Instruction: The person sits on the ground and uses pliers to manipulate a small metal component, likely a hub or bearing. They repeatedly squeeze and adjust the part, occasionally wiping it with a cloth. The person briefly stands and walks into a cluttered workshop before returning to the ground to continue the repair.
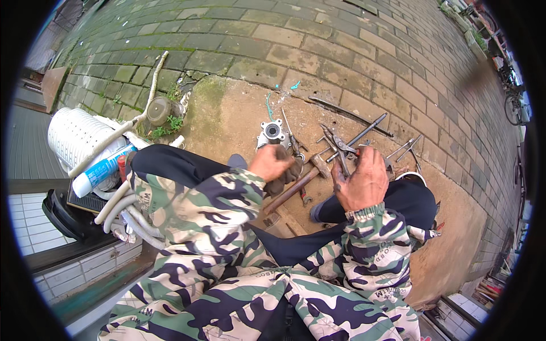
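Observation:
My left hand (272, 163) is closed around a dark, grimy rag or part (286, 177), just below a silver metal housing (272, 132) with a round bore. The housing's lower part is hidden by that hand. My right hand (362, 182) grips metal pliers (340, 145), their jaws pointing up and away from me. Beside it a wooden-handled hammer (319, 165) lies on the concrete, its handle running toward my lower left. A long dark bar (371, 125), a slim rod (286, 119), T-handled tools (406, 149) and other small tools lie around these.
At the left are a white plastic basket (77, 139), a blue-and-white tube (105, 169), pale hoses (133, 219) and a crooked stick (152, 94). My knees flank the tools. A brick pavement (273, 40) surrounds the concrete patch (210, 113); a bicycle (512, 108) stands far right.

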Demonstrator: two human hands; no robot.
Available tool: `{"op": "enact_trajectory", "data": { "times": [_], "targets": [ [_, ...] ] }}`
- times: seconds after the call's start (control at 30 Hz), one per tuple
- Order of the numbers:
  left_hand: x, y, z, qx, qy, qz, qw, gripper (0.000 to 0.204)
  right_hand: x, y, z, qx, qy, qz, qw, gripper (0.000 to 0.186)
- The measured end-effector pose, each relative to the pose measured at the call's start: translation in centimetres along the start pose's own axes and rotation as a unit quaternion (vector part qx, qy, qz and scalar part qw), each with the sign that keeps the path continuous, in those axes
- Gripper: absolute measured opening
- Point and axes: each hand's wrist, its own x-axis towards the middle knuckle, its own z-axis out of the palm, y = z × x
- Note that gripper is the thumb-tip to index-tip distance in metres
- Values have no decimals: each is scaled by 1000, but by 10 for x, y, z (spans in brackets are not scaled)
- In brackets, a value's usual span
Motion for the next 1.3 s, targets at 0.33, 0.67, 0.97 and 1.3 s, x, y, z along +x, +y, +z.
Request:
{"op": "enact_trajectory", "data": {
  "times": [0.33,0.67,0.97,1.3],
  "targets": [
    [32,-77,53,95,38,-129,986,48,-17,3,50,-27,-53,42,997,50],
    [61,-76,-3,-44,168,44,984,100,-6,-5,90,40,-149,57,986,49],
    [42,-37,25,113,266,-12,957,63,-6,-17,105,12,-193,50,980,50],
    [39,-67,24,97,281,33,954,68,-13,-17,112,-6,-242,22,970,46]
  ]
}}
